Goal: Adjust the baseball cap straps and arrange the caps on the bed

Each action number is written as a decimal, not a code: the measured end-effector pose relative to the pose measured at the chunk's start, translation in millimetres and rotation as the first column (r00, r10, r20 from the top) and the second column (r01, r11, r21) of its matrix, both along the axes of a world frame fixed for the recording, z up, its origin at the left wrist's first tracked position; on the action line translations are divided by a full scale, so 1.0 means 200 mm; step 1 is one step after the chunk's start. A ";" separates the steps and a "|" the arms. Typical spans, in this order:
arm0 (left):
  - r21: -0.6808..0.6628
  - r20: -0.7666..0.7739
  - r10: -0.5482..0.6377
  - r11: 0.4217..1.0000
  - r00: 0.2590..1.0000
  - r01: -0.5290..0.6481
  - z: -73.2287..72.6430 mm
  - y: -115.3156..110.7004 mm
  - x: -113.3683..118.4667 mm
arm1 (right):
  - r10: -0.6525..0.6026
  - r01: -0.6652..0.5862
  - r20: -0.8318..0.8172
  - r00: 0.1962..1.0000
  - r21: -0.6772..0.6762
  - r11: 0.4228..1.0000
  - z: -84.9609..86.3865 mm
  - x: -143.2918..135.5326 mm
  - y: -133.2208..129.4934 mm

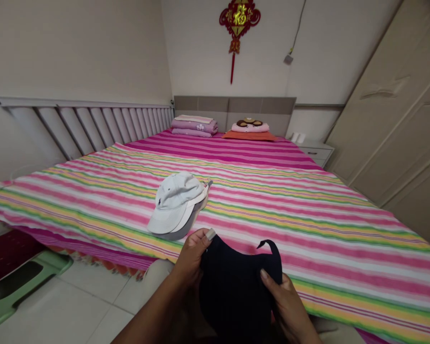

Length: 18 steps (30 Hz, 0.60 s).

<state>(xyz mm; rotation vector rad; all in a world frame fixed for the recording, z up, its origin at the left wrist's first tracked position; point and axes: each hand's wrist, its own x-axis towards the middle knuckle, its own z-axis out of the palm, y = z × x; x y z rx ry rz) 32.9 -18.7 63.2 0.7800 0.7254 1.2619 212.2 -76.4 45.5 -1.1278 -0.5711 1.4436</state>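
A dark navy cap (236, 291) hangs between my two hands at the near edge of the bed, its back strap loose and curling up at the right. My left hand (193, 255) pinches the cap's left side, thumb on top near a light-coloured strap end. On the other side, my right hand (286, 298) grips the cap with the thumb pressed on the dark cloth. Just beyond my left hand, a stack of caps (179, 203) lies on the bed, a pale one with a small dark logo on top and a grey brim beneath.
A striped sheet (272, 210) covers the bed, with folded purple bedding (195, 126) and a pink and orange pile (251, 131) by the headboard (232, 107). A green stool (25, 282) stands on the tiled floor at left. A nightstand (315, 153) is at far right.
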 end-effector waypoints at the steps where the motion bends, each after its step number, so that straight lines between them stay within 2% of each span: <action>1: -0.002 0.013 -0.006 1.000 1.000 0.006 0.00 0.00 0.00 | -0.001 0.001 -0.015 1.000 -0.007 1.000 0.00 0.00 0.00; 7: -0.039 0.059 -0.067 0.997 0.996 0.070 0.04 0.02 0.00 | 0.014 -0.022 -0.127 0.992 -0.058 0.998 -0.02 0.03 0.02; 10: -0.088 0.080 -0.103 0.990 0.991 0.110 0.05 0.03 0.00 | -0.021 0.008 -0.179 0.984 -0.073 0.997 -0.02 0.05 0.04; 12: -0.097 0.108 -0.188 0.975 0.976 0.199 0.06 0.03 -0.01 | -0.058 0.042 -0.205 0.977 -0.083 0.996 -0.03 0.06 0.05; 15: -0.029 0.133 -0.341 0.937 0.931 0.348 0.09 0.02 -0.01 | -0.087 0.061 -0.238 0.967 -0.113 0.992 -0.04 0.07 0.06; 18: -0.003 0.110 -0.378 0.925 0.919 0.380 0.11 0.01 0.00 | -0.095 0.061 -0.253 0.963 -0.136 0.989 -0.06 0.09 0.07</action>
